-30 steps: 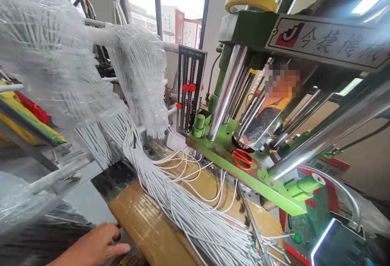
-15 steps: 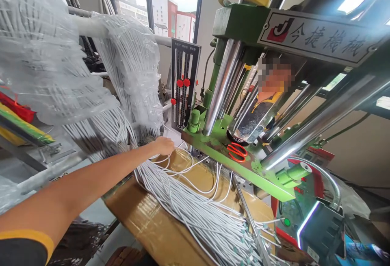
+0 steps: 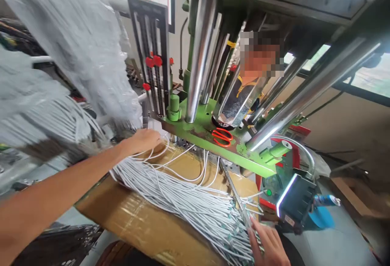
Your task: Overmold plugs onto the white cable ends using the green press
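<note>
A thick bundle of white cables (image 3: 189, 205) lies across a tape-wrapped cardboard box (image 3: 134, 221), coming down from plastic-wrapped cable bundles (image 3: 79, 42) at the upper left. My left hand (image 3: 143, 140) reaches far forward and rests, fingers curled, on loose cable loops near the green machine base (image 3: 213, 140); what it grips is hidden. My right hand (image 3: 268, 243) sits at the bottom right, fingers laid on the cable ends.
A green press with shiny steel columns (image 3: 198, 54) rises ahead. Orange-handled scissors (image 3: 222, 137) lie on its base plate. A black gauge rail with red knobs (image 3: 154, 60) stands left of it. A black control box (image 3: 294, 203) hangs right. Another person stands behind the columns.
The view dropped and moved in. My left hand drew slightly back along the loose cables. My right hand came into view at the cable ends.
</note>
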A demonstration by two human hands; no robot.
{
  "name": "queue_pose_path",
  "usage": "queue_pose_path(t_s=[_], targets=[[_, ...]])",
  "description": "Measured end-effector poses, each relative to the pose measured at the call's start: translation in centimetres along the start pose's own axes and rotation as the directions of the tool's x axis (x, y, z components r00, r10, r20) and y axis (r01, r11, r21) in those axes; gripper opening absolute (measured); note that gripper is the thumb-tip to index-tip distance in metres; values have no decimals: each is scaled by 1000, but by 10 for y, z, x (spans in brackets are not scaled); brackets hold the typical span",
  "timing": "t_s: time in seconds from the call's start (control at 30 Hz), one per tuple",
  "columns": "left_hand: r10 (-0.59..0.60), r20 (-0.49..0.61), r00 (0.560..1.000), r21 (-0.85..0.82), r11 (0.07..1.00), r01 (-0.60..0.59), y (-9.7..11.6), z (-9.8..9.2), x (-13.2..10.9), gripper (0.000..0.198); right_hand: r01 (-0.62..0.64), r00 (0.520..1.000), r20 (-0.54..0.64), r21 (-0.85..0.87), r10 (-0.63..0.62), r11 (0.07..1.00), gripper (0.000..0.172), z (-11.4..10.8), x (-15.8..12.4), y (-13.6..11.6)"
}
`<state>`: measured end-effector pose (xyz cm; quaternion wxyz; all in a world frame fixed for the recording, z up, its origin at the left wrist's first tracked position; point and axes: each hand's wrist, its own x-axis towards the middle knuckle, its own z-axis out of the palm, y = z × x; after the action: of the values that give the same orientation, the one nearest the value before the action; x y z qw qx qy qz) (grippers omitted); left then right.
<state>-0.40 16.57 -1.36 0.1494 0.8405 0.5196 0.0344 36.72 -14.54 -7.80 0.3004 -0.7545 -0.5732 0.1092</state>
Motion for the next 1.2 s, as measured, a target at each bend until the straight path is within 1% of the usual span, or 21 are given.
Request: queue_pose_path(t_s=[0.03, 0.07, 0.1, 0.13, 0.2, 0.27, 0.3, 0.33, 0.37, 0.4, 0.43, 0.5, 0.53, 0.6, 0.67, 0.77, 0.87, 0.93, 1.03, 1.1, 1.2], targets=[[63, 27, 998, -10, 998, -63, 15, 7, -13, 34, 80, 996, 54, -72, -76, 994, 33, 4, 12, -6], [169, 59, 984, -45, 985, -166, 32, 15, -25, 30, 142, 987, 89, -127, -132, 982, 34, 8, 24, -11], [337, 65, 939, -133, 936, -326, 50, 26, -36, 27, 185, 978, 123, -172, -166, 967, 34, 12, 35, -16], [489, 66, 870, -218, 858, -465, 68, 37, -46, 27, 206, 974, 142, -209, -179, 956, 34, 16, 45, -20], [677, 38, 735, -341, 700, -627, 102, 62, -56, 32, 208, 972, 164, -261, -169, 943, 37, 22, 58, -27], [770, -9, 638, -392, 584, -711, 128, 85, -55, 37, 184, 973, 184, -275, -136, 944, 41, 26, 63, -29], [796, -26, 604, -388, 549, -740, 138, 94, -52, 40, 171, 973, 197, -268, -120, 948, 43, 26, 63, -29], [805, -33, 592, -361, 543, -758, 146, 101, -48, 44, 157, 973, 208, -257, -104, 954, 47, 26, 62, -28], [800, -22, 599, -311, 564, -765, 151, 105, -43, 45, 144, 972, 216, -246, -90, 958, 50, 24, 60, -26], [779, 7, 627, -238, 611, -755, 153, 107, -40, 45, 132, 972, 223, -242, -77, 961, 53, 23, 58, -24], [743, 43, 668, -148, 666, -731, 154, 106, -37, 42, 122, 971, 231, -243, -65, 962, 55, 20, 56, -21], [642, 116, 758, 41, 759, -650, 150, 100, -36, 35, 117, 968, 244, -245, -56, 962, 54, 15, 52, -18], [596, 143, 790, 114, 783, -612, 146, 95, -37, 31, 123, 967, 245, -237, -63, 964, 52, 12, 51, -17], [538, 171, 825, 197, 802, -564, 139, 86, -40, 28, 156, 963, 250, -209, -102, 965, 50, 9, 55, -17], [515, 176, 839, 225, 809, -543, 135, 80, -44, 26, 216, 952, 263, -205, -158, 955, 47, 9, 67, -17], [488, 190, 852, 234, 820, -522, 134, 79, -44, 28, 288, 932, 292, -236, -215, 928, 48, 20, 99, -16], [446, 222, 867, 209, 847, -489, 132, 82, -36, 33, 312, 923, 305, -232, -236, 921, 51, 33, 130, -15], [434, 245, 867, 198, 853, -483, 129, 84, -29, 32, 316, 921, 303, -221, -243, 923, 49, 38, 140, -20], [440, 290, 850, 174, 849, -499, 125, 84, -24, 30, 339, 907, 318, -163, -275, 927, 41, 38, 135, -39], [444, 315, 839, 154, 848, -507, 125, 84, -24, 32, 376, 869, 380, -96, -316, 921, 34, 36, 123, -53], [437, 336, 835, 126, 857, -499, 127, 82, -24, 38, 399, 822, 463, -50, -332, 916, 30, 37, 109, -68]])
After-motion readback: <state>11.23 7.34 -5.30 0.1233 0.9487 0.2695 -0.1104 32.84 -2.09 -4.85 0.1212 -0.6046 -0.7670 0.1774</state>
